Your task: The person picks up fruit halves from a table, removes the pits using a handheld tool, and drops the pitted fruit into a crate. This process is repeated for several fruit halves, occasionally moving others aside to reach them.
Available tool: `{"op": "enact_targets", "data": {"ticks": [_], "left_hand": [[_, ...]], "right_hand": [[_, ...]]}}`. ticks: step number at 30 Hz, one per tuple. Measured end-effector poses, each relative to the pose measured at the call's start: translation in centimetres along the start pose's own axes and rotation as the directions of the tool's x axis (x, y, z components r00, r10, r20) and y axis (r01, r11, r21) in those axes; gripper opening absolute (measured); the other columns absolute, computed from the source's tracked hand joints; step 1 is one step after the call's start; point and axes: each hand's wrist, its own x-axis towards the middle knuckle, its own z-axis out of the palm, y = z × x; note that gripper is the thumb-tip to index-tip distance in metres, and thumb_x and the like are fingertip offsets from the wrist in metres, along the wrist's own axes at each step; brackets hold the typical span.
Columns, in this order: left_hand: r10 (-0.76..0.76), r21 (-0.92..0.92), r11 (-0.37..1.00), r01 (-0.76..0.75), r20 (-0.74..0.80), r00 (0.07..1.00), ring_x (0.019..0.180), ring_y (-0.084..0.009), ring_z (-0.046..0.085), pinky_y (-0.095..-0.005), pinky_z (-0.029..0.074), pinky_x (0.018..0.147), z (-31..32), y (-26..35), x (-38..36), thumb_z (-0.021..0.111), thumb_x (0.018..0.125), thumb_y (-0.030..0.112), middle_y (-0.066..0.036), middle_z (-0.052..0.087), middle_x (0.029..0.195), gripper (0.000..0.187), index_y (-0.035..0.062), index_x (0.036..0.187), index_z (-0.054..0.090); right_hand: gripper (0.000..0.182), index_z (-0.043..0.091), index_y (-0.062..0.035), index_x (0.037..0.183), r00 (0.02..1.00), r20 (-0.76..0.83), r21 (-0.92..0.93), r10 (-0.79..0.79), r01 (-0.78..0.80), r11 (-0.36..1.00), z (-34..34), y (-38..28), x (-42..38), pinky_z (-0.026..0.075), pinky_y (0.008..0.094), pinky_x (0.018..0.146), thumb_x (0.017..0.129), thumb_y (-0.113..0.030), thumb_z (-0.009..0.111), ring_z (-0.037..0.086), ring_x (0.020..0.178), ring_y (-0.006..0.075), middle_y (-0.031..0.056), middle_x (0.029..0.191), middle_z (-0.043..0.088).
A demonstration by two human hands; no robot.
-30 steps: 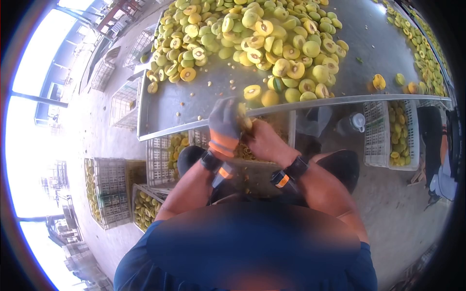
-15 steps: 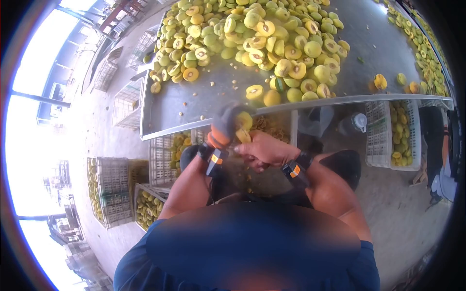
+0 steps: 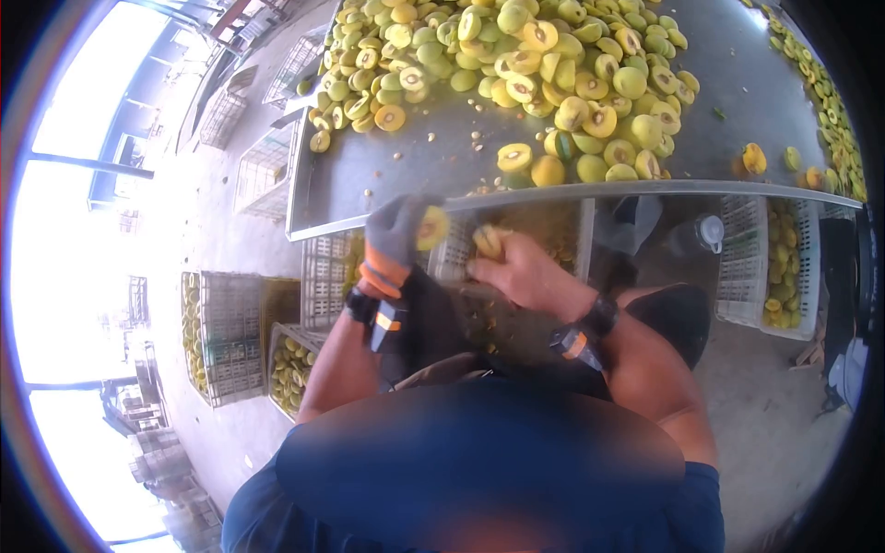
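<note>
My left hand [image 3: 398, 235], in a grey glove with an orange cuff, is closed around a peach half [image 3: 430, 229] whose yellow cut face shows. It is just in front of the metal table's near edge. To its right, my bare right hand [image 3: 525, 272] is closed on a yellow piece of peach [image 3: 489, 241], held at the thumb and forefinger. Its other fingers are partly hidden and blurred, so anything else in them cannot be made out. The two hands are apart. Beyond them, a large heap of halved, yellow-green peaches [image 3: 553, 83] lies on the metal table [image 3: 369, 175].
A plastic crate [image 3: 586, 244] stands below the table edge in front of my lap. Crates of peaches stand at left [image 3: 230, 336] and right [image 3: 807, 267]. A clear jug [image 3: 708, 232] is under the table. Another person's dark-clothed leg [image 3: 837, 286] shows at far right.
My hands were together at the fruit and have separated: the left moved left with its peach half, the right moved slightly right with the yellow piece. The whole view has shifted a little.
</note>
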Motion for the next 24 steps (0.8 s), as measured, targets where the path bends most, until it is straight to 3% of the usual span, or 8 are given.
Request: {"op": "enact_targets", "data": {"ticks": [4,6,11,14,16,18,20,24], "left_hand": [[-0.281,-0.260,0.920,0.294,0.090,0.956,0.091,-0.0169,0.070,-0.0340,0.056,0.080,4.8,1.4,-0.3,0.062,0.109,0.021,-0.011,0.077,0.100,0.027,0.0000,0.116,0.076],[-0.057,-0.193,0.980,0.051,-0.026,0.998,0.088,-0.0184,0.070,-0.0335,0.055,0.081,6.4,0.8,-0.4,0.060,0.109,0.021,-0.012,0.077,0.099,0.027,-0.0002,0.115,0.076],[-0.341,-0.361,0.874,0.325,0.020,0.940,0.088,-0.0181,0.070,-0.0337,0.055,0.082,6.8,1.3,-0.8,0.058,0.110,0.021,-0.013,0.077,0.098,0.029,-0.0010,0.115,0.076],[-0.363,-0.239,0.904,0.355,0.011,0.932,0.089,-0.0220,0.072,-0.0353,0.058,0.078,6.1,2.2,-1.2,0.063,0.105,0.013,-0.016,0.076,0.101,0.023,-0.0025,0.117,0.075],[-0.129,-0.136,0.983,0.120,-0.054,0.990,0.087,-0.0187,0.071,-0.0345,0.056,0.075,5.8,1.2,-1.3,0.059,0.109,0.019,-0.015,0.076,0.097,0.028,-0.0031,0.115,0.076],[-0.135,-0.175,0.977,0.124,-0.053,0.989,0.087,-0.0173,0.070,-0.0342,0.056,0.074,5.5,1.1,-1.6,0.058,0.110,0.021,-0.014,0.076,0.095,0.031,-0.0033,0.114,0.076],[-0.363,-0.351,0.868,0.353,0.039,0.931,0.087,-0.0179,0.071,-0.0345,0.056,0.073,5.5,2.0,-1.7,0.058,0.110,0.020,-0.014,0.077,0.095,0.029,-0.0032,0.115,0.076],[-0.178,-0.093,0.981,0.173,-0.049,0.983,0.087,-0.0177,0.070,-0.0335,0.056,0.077,5.8,2.6,-1.8,0.058,0.110,0.019,-0.014,0.077,0.094,0.029,-0.0023,0.115,0.077]], "right_hand": [[0.034,0.068,0.0009,0.115,0.943,-0.289,-0.082,-0.165,0.147,0.986,0.2,1.8,1.7,0.056,0.0408,0.083,0.095,-0.025,0.077,0.073,0.089,0.0268,0.0149,0.099,0.076],[0.036,0.068,0.0005,0.113,0.942,-0.282,-0.194,-0.182,0.130,0.972,-0.5,1.2,1.6,0.056,0.0420,0.084,0.093,-0.027,0.078,0.073,0.090,0.0301,0.0169,0.098,0.076],[0.036,0.068,0.0001,0.110,0.918,-0.330,-0.317,-0.222,0.114,0.942,-0.3,1.9,1.8,0.056,0.0435,0.084,0.091,-0.029,0.078,0.074,0.091,0.0355,0.0190,0.096,0.075],[0.035,0.068,0.0002,0.109,0.935,-0.292,-0.248,-0.203,0.131,0.960,-0.3,2.8,2.2,0.056,0.0438,0.084,0.090,-0.028,0.079,0.074,0.092,0.0361,0.0191,0.096,0.075],[0.035,0.068,0.0002,0.109,0.966,-0.202,-0.062,-0.162,0.153,0.986,-0.4,2.9,2.6,0.056,0.0443,0.084,0.089,-0.027,0.079,0.074,0.094,0.0372,0.0196,0.097,0.075],[0.034,0.067,0.0001,0.108,0.961,-0.197,-0.130,-0.193,0.169,0.977,-0.2,2.5,2.6,0.057,0.0446,0.084,0.089,-0.026,0.079,0.074,0.094,0.0374,0.0201,0.097,0.075],[0.034,0.067,-0.0001,0.107,0.951,-0.225,-0.214,-0.212,0.164,0.963,0.0,2.1,2.5,0.057,0.0450,0.083,0.088,-0.026,0.079,0.075,0.095,0.0384,0.0205,0.097,0.075],[0.033,0.067,0.0002,0.105,0.923,-0.302,-0.367,-0.237,0.116,0.923,0.5,1.7,1.8,0.057,0.0470,0.083,0.090,-0.028,0.075,0.073,0.097,0.0423,0.0227,0.098,0.075]]}}
